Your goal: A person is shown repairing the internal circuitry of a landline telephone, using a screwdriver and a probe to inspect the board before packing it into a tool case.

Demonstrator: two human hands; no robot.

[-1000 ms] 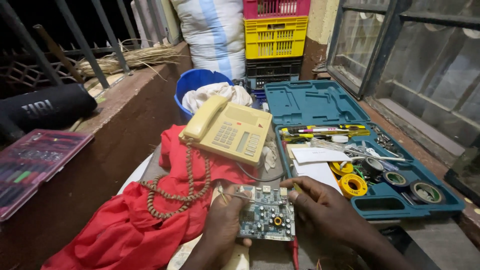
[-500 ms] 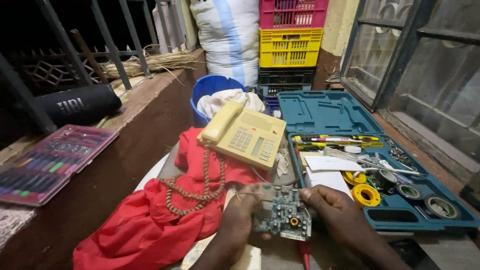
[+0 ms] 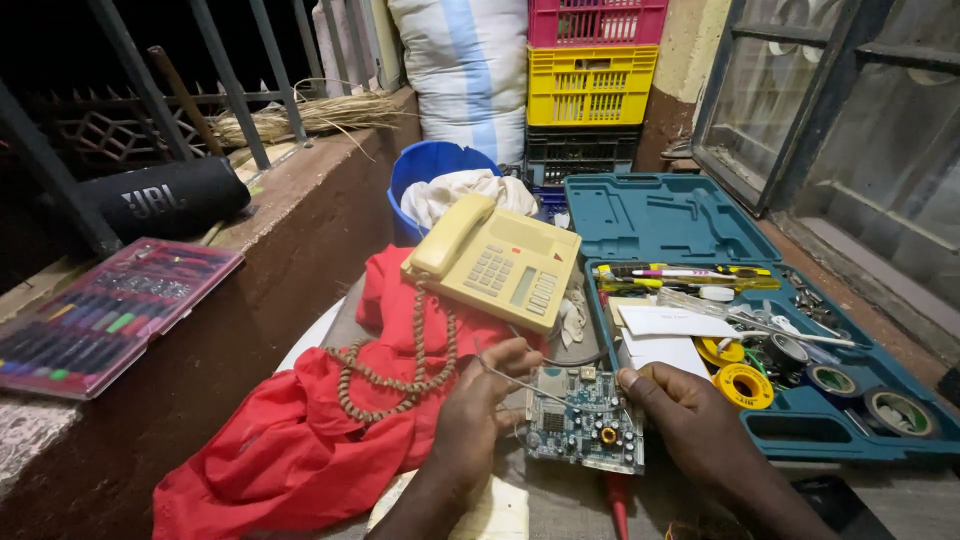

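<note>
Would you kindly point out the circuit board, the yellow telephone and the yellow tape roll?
circuit board (image 3: 585, 432), head view, middle of the board face.
yellow telephone (image 3: 520, 268), head view, keypad area.
yellow tape roll (image 3: 744, 386), head view, its ring.

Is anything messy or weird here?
Yes. A bare circuit board with no case lies between the left hand and right hand. The phone sits tilted on a crumpled red cloth, its coiled cord trailing over the cloth.
</note>
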